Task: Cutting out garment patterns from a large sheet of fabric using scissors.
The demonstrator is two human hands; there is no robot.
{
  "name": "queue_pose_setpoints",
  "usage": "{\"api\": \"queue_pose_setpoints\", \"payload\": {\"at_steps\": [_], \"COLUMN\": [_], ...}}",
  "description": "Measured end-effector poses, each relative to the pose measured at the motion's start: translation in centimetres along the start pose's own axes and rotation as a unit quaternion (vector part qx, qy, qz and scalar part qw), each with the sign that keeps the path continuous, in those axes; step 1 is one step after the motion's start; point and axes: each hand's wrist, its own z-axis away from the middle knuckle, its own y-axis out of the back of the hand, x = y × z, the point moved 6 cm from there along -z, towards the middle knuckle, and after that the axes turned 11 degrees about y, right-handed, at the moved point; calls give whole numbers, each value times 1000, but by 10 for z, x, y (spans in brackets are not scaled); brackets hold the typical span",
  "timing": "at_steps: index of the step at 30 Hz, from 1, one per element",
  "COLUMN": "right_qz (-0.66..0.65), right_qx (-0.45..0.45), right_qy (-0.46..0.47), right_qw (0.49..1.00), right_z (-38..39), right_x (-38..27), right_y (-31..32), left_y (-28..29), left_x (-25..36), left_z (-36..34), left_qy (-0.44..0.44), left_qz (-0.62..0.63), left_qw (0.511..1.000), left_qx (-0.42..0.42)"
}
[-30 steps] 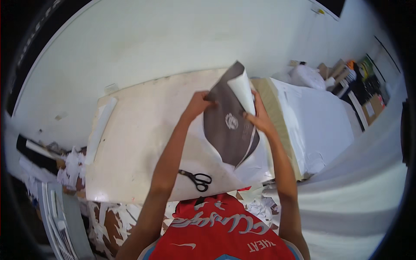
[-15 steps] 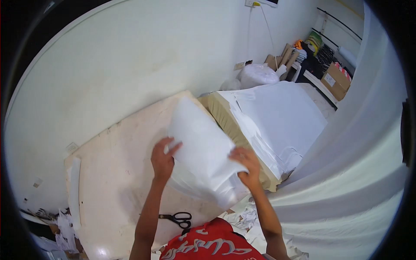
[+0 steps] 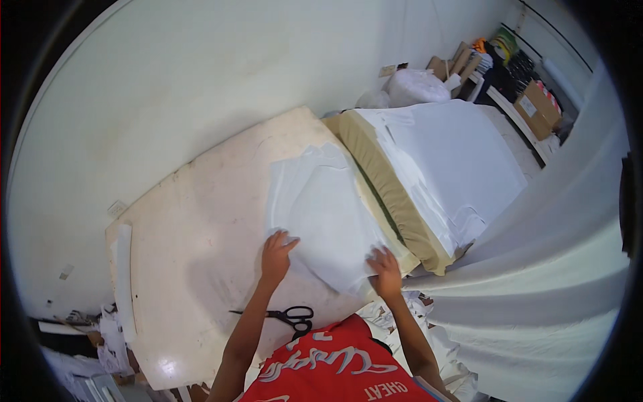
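Note:
A stack of white sheets (image 3: 321, 208) lies flat near the right end of a pale worktable (image 3: 187, 234), its edges slightly uneven. My left hand (image 3: 274, 258) is at the stack's lower-left edge with its fingers apart, touching the paper. My right hand (image 3: 385, 271) is at the lower-right edge, fingers spread and slightly blurred. Whether it touches the paper I cannot tell. Below my left hand, black-handled scissors (image 3: 295, 313) lie on the table near the front edge.
A padded bed (image 3: 449, 167) with tan covering and white cloth adjoins the table's right. A long white strip (image 3: 124, 281) lies at the left. Bags, cardboard boxes (image 3: 536, 107) and rolls crowd the back right. White curtain (image 3: 522, 301) hangs right; scraps (image 3: 422, 305) lie below the table.
The brown printed sheet that both hands held up has turned over and gone down; white faces now lie flat. My hands have lowered and opened. The view has swung rightward.

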Motion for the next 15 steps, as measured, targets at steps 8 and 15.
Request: {"api": "queue_pose_setpoints", "payload": {"at_steps": [8, 15], "right_qz": [99, 36], "right_qx": [-32, 24], "right_qy": [-118, -41], "right_qw": [988, 998], "right_z": [12, -29], "right_x": [11, -12], "right_y": [19, 0], "left_y": [-10, -46], "left_x": [27, 61], "left_z": [-28, -48], "left_qy": [67, -92], "left_qz": [60, -39], "left_qw": [996, 994], "left_qx": [26, -45]}}
